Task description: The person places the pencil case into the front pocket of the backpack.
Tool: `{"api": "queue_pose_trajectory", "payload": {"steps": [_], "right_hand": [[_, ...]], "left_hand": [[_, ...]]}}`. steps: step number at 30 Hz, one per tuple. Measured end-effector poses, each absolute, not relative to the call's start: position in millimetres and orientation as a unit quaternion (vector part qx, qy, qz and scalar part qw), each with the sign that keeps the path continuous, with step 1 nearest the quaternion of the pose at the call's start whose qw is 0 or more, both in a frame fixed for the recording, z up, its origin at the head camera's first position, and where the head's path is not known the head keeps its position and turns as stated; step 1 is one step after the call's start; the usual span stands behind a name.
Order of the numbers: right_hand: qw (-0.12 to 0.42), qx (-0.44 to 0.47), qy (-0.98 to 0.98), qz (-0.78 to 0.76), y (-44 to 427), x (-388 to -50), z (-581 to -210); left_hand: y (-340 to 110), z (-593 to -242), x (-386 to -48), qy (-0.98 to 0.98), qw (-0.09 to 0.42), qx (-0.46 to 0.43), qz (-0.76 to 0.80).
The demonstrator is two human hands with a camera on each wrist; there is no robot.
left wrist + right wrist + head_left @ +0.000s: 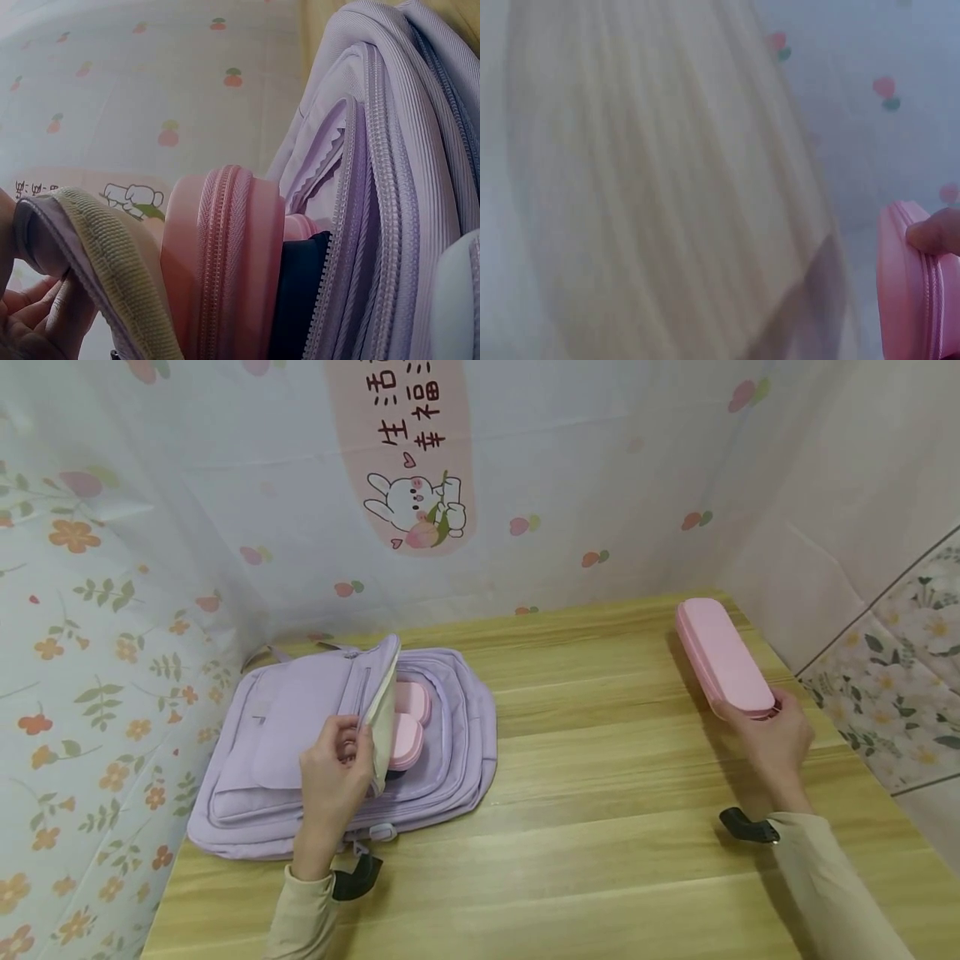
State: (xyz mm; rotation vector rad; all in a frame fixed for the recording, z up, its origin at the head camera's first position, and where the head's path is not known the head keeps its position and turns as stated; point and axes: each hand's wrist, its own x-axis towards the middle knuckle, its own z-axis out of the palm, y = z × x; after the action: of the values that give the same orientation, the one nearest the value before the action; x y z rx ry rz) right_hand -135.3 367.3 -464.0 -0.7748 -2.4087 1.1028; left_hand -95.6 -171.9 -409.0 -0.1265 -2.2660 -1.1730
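A lilac backpack (285,710) lies on the left of the table with its front pocket unzipped. My left hand (337,760) pinches the edge of the pocket flap (382,710) and holds it up. Two pink zippered cases (407,739) show inside the pocket; the left wrist view shows one pink case (225,270) close to the flap, beside something dark (300,292). Over at the right, my right hand (772,747) grips the near end of a long pink pencil case (723,656). In the right wrist view a thumb presses on that pencil case (907,292) by its zipper.
The wooden table (585,777) stretches between the backpack and the pencil case. A patterned cloth (555,485) hangs behind it, with a floral cloth (90,693) at the left and a floral panel (892,677) at the right.
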Motion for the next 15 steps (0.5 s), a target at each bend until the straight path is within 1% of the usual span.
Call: {"api": "queue_pose_trajectory", "payload": {"steps": [5,15], "right_hand": [[0.169,-0.251,-0.86,0.41,348,-137,-451],[0.165,-0.164,-0.873,0.429,309,-142,-435]], "left_hand": [[-172,-409,-95,-0.85,0.288,-0.044,-0.439],[-172,-408,-94,-0.847,0.286,-0.039,-0.446]]}}
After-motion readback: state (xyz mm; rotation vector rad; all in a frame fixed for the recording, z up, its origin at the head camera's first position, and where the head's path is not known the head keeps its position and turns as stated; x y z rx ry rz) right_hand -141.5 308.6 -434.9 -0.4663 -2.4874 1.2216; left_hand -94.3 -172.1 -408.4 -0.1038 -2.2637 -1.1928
